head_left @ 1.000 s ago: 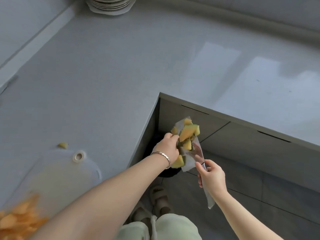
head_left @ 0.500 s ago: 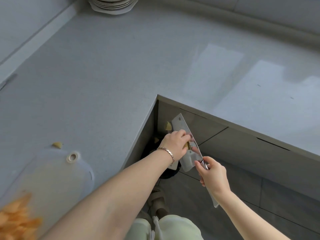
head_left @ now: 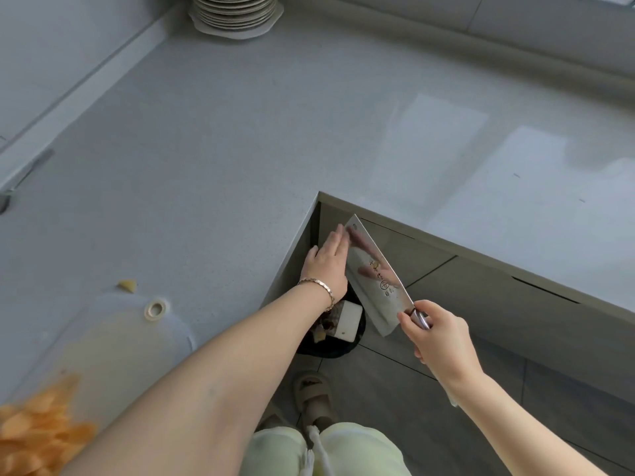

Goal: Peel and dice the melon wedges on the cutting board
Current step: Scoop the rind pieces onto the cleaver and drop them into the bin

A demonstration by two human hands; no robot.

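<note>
The person holds the cleaver [head_left: 374,280] over the bin [head_left: 330,352] on the floor. The right hand [head_left: 439,334] grips its handle, and the left hand [head_left: 326,266] lies flat, fingers straight, against the blade. It looks like scraps being wiped off. The diced melon [head_left: 37,431] lies on the board [head_left: 113,338], over on the worktop [head_left: 206,166]. Next, I'd say, carry the cleaver to the board, edge turned away.

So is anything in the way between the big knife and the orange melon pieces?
Only the person's own left forearm crosses between the steel cleaver, held over the black bin, and the orange melon pieces on the translucent cutting board. Nothing else visible.
</note>
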